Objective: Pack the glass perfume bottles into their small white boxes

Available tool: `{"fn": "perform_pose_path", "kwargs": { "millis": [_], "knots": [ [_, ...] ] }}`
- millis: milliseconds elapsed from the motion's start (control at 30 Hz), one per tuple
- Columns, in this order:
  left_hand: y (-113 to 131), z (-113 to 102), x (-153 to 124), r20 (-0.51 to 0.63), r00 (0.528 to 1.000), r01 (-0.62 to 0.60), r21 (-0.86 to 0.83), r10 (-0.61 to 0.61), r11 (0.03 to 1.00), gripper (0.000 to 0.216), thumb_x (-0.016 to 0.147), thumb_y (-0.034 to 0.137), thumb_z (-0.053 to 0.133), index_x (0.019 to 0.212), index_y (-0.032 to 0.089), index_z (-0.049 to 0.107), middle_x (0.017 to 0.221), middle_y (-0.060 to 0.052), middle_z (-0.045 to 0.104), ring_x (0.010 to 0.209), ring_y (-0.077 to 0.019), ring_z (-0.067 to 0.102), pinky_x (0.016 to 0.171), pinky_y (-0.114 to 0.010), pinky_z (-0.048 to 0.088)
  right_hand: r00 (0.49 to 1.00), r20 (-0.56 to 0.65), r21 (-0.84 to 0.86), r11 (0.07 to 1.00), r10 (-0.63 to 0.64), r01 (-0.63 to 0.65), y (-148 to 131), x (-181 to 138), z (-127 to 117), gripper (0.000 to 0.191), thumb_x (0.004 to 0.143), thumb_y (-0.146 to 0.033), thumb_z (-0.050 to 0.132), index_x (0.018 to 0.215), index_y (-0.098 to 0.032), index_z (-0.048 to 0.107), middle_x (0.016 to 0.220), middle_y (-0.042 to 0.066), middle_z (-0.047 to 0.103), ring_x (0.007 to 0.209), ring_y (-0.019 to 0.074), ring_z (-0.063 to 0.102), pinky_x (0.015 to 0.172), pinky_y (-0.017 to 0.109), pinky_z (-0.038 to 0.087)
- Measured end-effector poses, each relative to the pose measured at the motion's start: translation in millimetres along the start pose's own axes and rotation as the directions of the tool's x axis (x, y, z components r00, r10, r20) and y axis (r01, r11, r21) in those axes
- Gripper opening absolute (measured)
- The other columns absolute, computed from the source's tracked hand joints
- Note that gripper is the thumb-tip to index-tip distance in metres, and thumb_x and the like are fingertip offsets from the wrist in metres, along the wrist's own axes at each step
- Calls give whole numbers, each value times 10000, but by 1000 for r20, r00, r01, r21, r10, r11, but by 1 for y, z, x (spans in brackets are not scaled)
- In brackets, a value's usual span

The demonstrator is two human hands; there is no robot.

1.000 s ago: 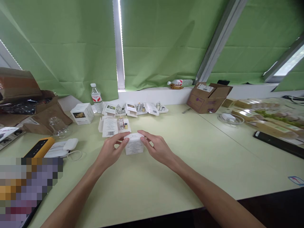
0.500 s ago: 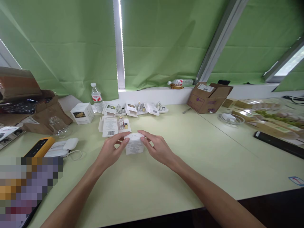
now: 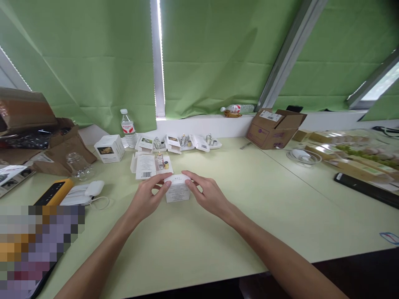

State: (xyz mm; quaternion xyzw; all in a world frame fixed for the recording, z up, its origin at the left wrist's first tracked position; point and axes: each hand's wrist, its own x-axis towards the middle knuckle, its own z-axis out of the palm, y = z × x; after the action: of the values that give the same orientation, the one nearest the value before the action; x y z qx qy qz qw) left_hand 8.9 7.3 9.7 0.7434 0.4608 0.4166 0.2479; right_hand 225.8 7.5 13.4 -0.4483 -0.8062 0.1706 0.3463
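Observation:
A small white box point(image 3: 177, 192) with fine printed text stands upright on the pale green table point(image 3: 193, 245). My left hand point(image 3: 150, 196) pinches its upper left corner between thumb and fingers. On the opposite side, my right hand point(image 3: 206, 192) grips the upper right corner the same way. What the box contains is hidden. Just behind it lies a flattened white carton point(image 3: 146, 165) with a barcode. Beside that carton, a small glass bottle point(image 3: 160, 161) and a gold cap point(image 3: 166, 165) rest on a white tray.
A closed white box point(image 3: 109, 148) and a water bottle point(image 3: 128, 128) stand at the back left. More opened cartons point(image 3: 199, 142) with bottles line the back. A cardboard box point(image 3: 274, 128) sits back right, a black bar point(image 3: 368, 189) far right, a yellow-black device point(image 3: 53, 193) left.
The whole view has shifted very slightly. Both hands keep the same hold on the white box, with no clear movement.

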Motion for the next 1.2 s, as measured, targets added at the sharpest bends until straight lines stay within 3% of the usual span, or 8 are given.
{"fn": "perform_pose_path", "kwargs": {
  "millis": [233,867,1033,1200],
  "knots": [
    [0,0,-1,7,1000,-4,18,3,1000,350,915,437,491,1186,260,623,1194,-20,656,958,-173,635,824,-292,547,1000,2,-17,1000,-3,3,-1,0,0,410,993,-411,327,1335,-267,500,1101,34,700,862,191,675,759,305,515],
    [2,-1,-2,11,1000,12,49,-12,999,347,912,426,508,1200,262,613,1176,-14,660,920,-163,640,787,-269,539,1000,-11,-33,999,-28,27,-1,-2,2,414,988,-403,341,1356,-269,474,1082,39,700,857,201,671,751,321,513],
    [3,0,-1,12,1000,11,14,-11,1000,347,911,427,509,1191,254,619,1182,-20,657,933,-166,636,810,-272,538,1000,-25,48,999,-1,2,0,-1,4,410,972,-413,382,1327,-257,516,1068,44,700,865,201,656,746,325,516],
    [4,0,0,19,999,43,-28,-43,999,353,908,437,506,1184,247,619,1195,-31,646,932,-171,632,775,-260,534,994,-9,236,967,106,-101,-2,0,3,385,942,-439,441,1270,-278,562,1191,33,649,973,205,624,697,299,527]
  ]
}}
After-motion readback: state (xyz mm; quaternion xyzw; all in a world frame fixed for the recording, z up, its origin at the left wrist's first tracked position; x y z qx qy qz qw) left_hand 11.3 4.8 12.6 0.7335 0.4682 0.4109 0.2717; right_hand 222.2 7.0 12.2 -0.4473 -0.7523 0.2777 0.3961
